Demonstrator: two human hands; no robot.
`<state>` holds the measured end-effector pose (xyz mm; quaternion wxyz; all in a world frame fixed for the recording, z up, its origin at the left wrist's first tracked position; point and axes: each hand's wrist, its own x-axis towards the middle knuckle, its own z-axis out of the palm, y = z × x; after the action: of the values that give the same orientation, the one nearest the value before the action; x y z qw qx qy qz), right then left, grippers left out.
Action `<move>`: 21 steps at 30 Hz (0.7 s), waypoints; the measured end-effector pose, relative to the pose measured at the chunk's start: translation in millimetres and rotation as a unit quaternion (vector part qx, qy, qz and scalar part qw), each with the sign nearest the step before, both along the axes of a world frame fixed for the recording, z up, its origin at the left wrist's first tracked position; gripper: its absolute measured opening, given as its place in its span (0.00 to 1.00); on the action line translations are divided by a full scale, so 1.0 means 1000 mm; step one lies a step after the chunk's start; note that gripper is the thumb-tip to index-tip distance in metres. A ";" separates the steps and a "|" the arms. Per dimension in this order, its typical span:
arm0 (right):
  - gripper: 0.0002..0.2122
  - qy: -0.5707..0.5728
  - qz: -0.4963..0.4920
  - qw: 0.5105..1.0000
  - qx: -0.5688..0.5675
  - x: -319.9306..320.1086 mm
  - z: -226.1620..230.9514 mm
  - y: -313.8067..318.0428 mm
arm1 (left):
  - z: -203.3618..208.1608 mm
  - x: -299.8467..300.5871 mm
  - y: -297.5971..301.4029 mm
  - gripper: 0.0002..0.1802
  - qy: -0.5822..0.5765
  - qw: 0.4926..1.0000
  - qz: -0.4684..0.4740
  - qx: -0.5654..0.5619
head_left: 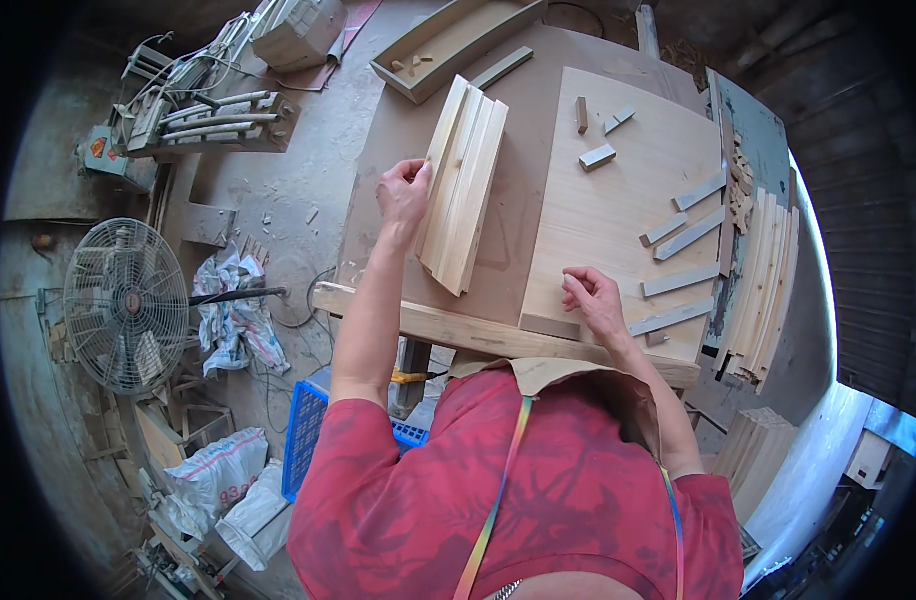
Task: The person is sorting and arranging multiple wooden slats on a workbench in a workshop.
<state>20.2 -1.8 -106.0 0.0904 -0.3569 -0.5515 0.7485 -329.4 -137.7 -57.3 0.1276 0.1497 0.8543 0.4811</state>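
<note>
A bundle of pale wooden strips [462,190] lies side by side on the brown-topped workbench, slanting away from me. At the left edge of this bundle my left hand [405,192] is closed, thumb and fingers pinching the outermost strip. My right hand [592,298] hovers over the light plywood board [588,230], its fingers curled together; whatever they hold, if anything, is hidden. Below that hand, a short flat wood block [550,326] lies along the bench's front edge. Several grey-faced wood pieces [678,281] lie to the right, and small blocks [597,157] sit farther back.
A shallow wooden tray [458,50] with scraps stands at the bench's far side. More long strips [761,285] are stacked at the right. On the left are a large fan [128,305], sacks [218,465] and a blue crate [306,430]. A timber beam [478,332] edges the bench.
</note>
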 end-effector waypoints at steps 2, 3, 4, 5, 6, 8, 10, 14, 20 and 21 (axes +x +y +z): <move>0.13 -0.013 -0.004 1.000 0.003 0.007 -0.007 -0.001 | -0.003 -0.001 0.004 0.16 0.002 1.000 -0.008 -0.003; 0.13 -0.021 -0.007 1.000 0.007 0.010 -0.010 -0.002 | -0.006 0.000 0.004 0.16 -0.002 1.000 -0.008 -0.004; 0.12 -0.029 -0.011 0.999 0.011 0.010 -0.011 -0.003 | -0.007 -0.001 0.003 0.16 0.003 1.000 -0.008 -0.004; 0.12 -0.031 -0.012 0.999 0.010 0.010 -0.011 -0.003 | -0.008 -0.001 0.002 0.15 0.009 1.000 -0.008 -0.003; 0.12 -0.033 -0.013 0.999 0.013 0.009 -0.012 -0.003 | -0.009 -0.001 0.002 0.15 0.014 1.000 -0.007 -0.003; 0.12 -0.037 -0.012 0.999 0.019 0.009 -0.013 -0.004 | -0.011 -0.001 0.001 0.15 0.011 1.000 -0.011 -0.008; 0.12 -0.042 -0.010 0.999 0.020 0.008 -0.013 -0.003 | -0.009 0.000 0.002 0.16 0.009 1.000 -0.013 -0.013; 0.11 -0.052 -0.005 0.998 0.021 0.008 -0.014 -0.001 | -0.007 0.000 0.002 0.17 -0.002 0.999 -0.030 -0.025; 0.10 -0.055 -0.004 0.998 0.019 0.008 -0.015 0.001 | -0.009 0.004 0.004 0.21 0.085 0.993 -0.053 -0.055; 0.10 -0.056 -0.004 0.998 0.019 0.008 -0.015 0.001 | -0.008 0.006 0.005 0.21 0.132 0.986 -0.061 -0.081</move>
<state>28.2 -1.0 -121.4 0.0695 -0.3984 -0.5685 0.7165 -323.8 -132.9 -65.6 0.0548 0.2532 0.8889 0.3779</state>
